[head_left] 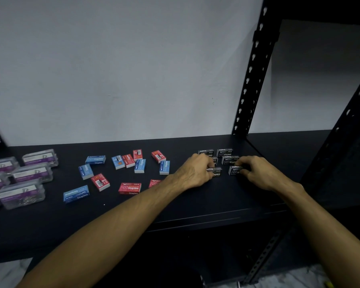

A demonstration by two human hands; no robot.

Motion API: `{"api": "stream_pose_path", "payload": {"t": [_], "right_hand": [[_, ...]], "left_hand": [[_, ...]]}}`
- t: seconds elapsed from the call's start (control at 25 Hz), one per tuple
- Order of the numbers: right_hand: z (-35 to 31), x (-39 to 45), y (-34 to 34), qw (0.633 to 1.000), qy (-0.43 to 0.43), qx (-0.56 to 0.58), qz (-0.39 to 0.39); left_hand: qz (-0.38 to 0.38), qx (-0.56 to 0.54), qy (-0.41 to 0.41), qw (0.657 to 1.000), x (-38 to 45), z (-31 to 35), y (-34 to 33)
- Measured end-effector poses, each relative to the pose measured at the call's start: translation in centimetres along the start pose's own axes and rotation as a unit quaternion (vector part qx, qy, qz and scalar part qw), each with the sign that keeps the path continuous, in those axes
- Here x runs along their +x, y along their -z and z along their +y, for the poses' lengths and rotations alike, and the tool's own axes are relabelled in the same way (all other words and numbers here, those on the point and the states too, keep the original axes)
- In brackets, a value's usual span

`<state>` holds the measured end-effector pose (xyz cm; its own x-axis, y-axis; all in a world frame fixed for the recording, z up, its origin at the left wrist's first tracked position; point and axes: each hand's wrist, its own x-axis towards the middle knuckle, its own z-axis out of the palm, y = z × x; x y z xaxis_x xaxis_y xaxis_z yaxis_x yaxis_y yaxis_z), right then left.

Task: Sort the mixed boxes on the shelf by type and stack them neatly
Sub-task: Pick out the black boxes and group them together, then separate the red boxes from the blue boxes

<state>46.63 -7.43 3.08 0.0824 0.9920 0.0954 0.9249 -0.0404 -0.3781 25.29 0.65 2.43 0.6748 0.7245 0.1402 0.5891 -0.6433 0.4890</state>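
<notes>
Black boxes: we see a cluster of small black staple boxes [224,157] at the right of the shelf [195,204], just in front of the rear upright; they lie flat, near one another, some touching, in loose rows and not yet stacked.
Left hand [197,170]: we have its fingers curled onto a black box at the near left of the cluster [216,172]; how firm the hold is we cannot tell.
Right hand [256,170]: its fingertips pinch the near right black box [234,170].
Step in hand: we judge that we are gathering and squaring up the black type, with the other colours not yet sorted.
Next move: we think it calls for lifting one box and setting it squarely on another, edges flush, with a light pinch so the neighbours are not pushed.
Blue and red boxes: blue boxes [140,165] and red boxes [130,188] lie mixed and at all angles across the middle of the shelf, well apart from the black ones.
Materials and shapes: the staple boxes look like printed card, small flat cuboids with sharp corners, which should stack well.
Clear cases: at the far left, transparent plastic cases with purple labels [21,193] hold metal clips; they seem smooth and rounded at the edges.
Shelf: matt black, flat.
</notes>
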Motion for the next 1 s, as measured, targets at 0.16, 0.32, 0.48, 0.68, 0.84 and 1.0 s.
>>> {"api": "stream_pose_path", "payload": {"t": [0.16,0.32,0.48,0.68,0.84,1.0], "right_hand": [[-0.3,-0.5,0.3,1.0,-0.015,0.007,0.006],[-0.5,-1.0,0.6,0.999,-0.032,-0.01,0.017],[-1.7,-1.4,1.1,0.998,-0.025,-0.027,0.056],[-4.6,-1.0,1.7,0.993,0.02,-0.036,0.108],[-7.8,-0.1,1.6,0.99,0.059,-0.042,0.117],[-11.2,1.4,0.6,0.987,0.099,-0.044,0.119]], "left_hand": [[0.002,0.003,0.001,1.0,-0.4,-0.1,0.5],[-0.003,0.012,-0.002,1.0,-1.1,-0.4,1.8],[-0.004,0.043,-0.025,0.999,-2.5,-1.4,4.5],[-0.001,0.061,-0.011,0.998,-4.1,-3.9,8.7],[0.026,0.058,0.017,0.998,-5.5,-6.8,12.2],[0.047,0.063,0.043,0.996,-6.4,-9.6,14.5]]}}
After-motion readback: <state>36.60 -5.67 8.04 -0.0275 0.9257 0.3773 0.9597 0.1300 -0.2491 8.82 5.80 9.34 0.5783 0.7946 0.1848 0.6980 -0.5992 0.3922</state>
